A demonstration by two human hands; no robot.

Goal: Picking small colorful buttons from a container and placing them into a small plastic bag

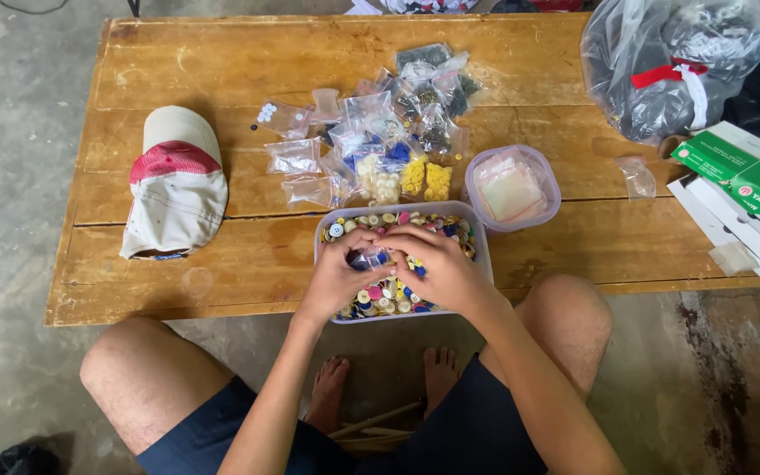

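Both my hands are over a clear plastic tub (483, 249) full of mixed coloured buttons (387, 300) at the near edge of a low wooden table (222, 70). My left hand (336, 277) and my right hand (437, 264) meet in the middle and pinch a small clear plastic bag (371, 259) with dark blue buttons inside. The fingers of both hands curl around the bag, which they partly hide.
Behind the tub lies a heap of small clear bags of sorted buttons (389, 141). A round clear container with empty bags (514, 187) stands to the right. A white and red cap (175, 180) lies at left. A big plastic sack (670, 62) and green boxes (749, 176) are at the right.
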